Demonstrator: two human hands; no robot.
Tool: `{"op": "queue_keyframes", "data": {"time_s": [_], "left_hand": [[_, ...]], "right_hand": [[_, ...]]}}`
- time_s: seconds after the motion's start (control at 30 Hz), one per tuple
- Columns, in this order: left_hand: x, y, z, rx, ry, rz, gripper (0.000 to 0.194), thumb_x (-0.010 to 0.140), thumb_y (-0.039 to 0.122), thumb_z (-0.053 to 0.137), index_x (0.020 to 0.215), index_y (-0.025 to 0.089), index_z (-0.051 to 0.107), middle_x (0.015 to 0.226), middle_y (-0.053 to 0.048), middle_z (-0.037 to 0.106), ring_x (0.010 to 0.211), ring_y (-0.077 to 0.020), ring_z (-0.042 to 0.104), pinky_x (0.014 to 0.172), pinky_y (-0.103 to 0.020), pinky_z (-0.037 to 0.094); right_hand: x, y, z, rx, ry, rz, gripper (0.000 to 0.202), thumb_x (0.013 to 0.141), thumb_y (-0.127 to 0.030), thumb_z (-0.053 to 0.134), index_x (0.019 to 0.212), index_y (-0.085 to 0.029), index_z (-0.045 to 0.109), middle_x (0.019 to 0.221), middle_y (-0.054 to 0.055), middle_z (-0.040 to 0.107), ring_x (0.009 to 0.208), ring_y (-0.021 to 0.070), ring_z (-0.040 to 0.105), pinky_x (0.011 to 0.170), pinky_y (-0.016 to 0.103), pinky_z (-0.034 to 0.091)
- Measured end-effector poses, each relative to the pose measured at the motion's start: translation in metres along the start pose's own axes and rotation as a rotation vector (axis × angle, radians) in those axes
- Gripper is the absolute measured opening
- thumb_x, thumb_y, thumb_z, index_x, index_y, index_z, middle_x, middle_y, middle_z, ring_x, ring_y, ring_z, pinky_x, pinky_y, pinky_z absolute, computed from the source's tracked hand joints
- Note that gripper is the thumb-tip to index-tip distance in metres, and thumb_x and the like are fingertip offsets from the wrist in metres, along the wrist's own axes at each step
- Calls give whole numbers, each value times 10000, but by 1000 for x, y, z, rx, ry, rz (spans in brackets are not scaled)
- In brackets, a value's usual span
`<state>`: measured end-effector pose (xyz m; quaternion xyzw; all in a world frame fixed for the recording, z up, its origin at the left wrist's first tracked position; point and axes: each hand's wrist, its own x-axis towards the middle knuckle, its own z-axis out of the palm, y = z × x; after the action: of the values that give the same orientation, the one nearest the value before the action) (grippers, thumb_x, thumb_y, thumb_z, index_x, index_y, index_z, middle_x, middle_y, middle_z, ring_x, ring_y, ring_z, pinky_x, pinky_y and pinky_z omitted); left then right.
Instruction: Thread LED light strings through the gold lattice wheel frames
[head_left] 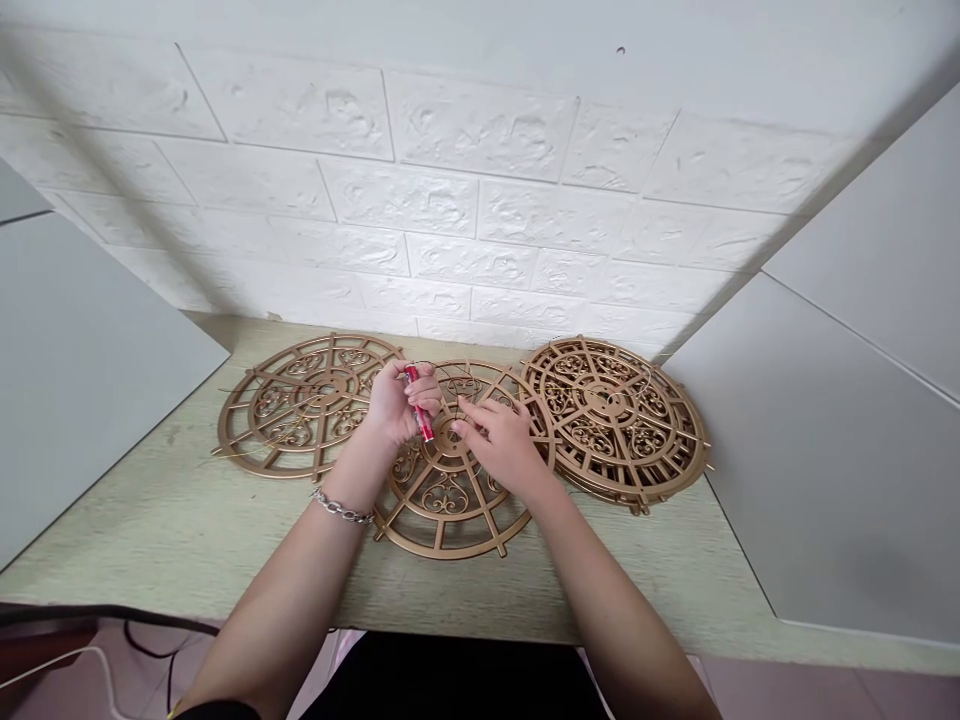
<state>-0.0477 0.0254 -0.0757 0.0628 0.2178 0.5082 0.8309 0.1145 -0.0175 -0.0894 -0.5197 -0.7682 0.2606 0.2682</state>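
A round golden openwork frame (440, 552) lies flat on the table, in front of me. Above its upper left part my left hand (405, 400) is closed around a small red tube (419, 402), held tilted. My right hand (497, 437) rests over the frame's centre right, its thumb and index finger extended toward the hub and apart; nothing shows between them. A thin wire or thread runs near the fingers, too fine to follow fully.
Another golden round frame (259, 465) lies at the left, with thin yellow strands on it. A stack of similar frames (637, 480) stands at the right. White brick-pattern wall (442, 210) behind; grey panels (82, 360) at both sides. Cables (112, 612) run at the lower left.
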Motion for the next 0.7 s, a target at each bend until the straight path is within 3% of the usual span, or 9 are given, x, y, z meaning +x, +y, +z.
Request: {"op": "queue_keyframes", "data": {"time_s": [0.1,0.23,0.3,0.43,0.5,0.57,0.63,0.7], "left_hand": [[2,0,0,7,9,-3,197,751,203,360,609,132,477,352,51,300,287,-56,331,300,-137,321],[2,-1,2,32,50,9,244,797,223,343,653,117,508,364,52,307,291,-53,326,305,-138,325],[1,-1,4,54,74,18,286,832,243,318,704,104,533,376,54,313,292,-54,323,306,-141,324],[1,0,7,66,110,69,349,903,286,272,735,111,523,410,67,320,292,-37,315,313,-124,306],[2,0,8,87,161,191,378,919,357,295,671,137,478,420,75,318,287,-25,294,308,-120,286],[3,-1,9,152,234,434,389,889,423,394,605,159,421,435,74,345,290,-16,279,304,-125,264],[4,-3,11,255,297,683,374,823,423,527,579,164,414,452,65,389,306,-14,291,307,-132,249],[2,-5,12,360,332,825,307,766,374,612,601,158,470,463,58,423,323,-17,301,313,-138,235]], "right_hand": [[1,-3,1,165,29,12,231,864,-279,511,1026,-230,667,1003,42,645,975,172,552,1023,456,218],[1,-3,0,350,53,29,141,775,-245,613,860,-205,717,858,23,637,788,138,582,831,316,419],[1,-2,-1,401,96,34,140,769,-274,615,820,-200,724,839,26,619,777,141,579,781,296,438],[2,3,-3,497,286,33,193,787,-331,588,861,-215,724,885,37,607,875,165,573,833,314,438],[3,6,-5,555,359,31,201,776,-340,601,879,-217,722,913,41,614,919,173,569,867,323,433],[5,10,-6,611,409,36,212,767,-357,611,875,-213,723,922,44,625,929,178,570,884,333,431],[7,14,-7,684,443,59,235,757,-381,618,866,-201,721,927,47,641,928,183,577,890,346,433],[8,17,-8,809,472,109,279,746,-415,622,873,-184,712,932,53,659,917,186,588,886,357,441]]}}
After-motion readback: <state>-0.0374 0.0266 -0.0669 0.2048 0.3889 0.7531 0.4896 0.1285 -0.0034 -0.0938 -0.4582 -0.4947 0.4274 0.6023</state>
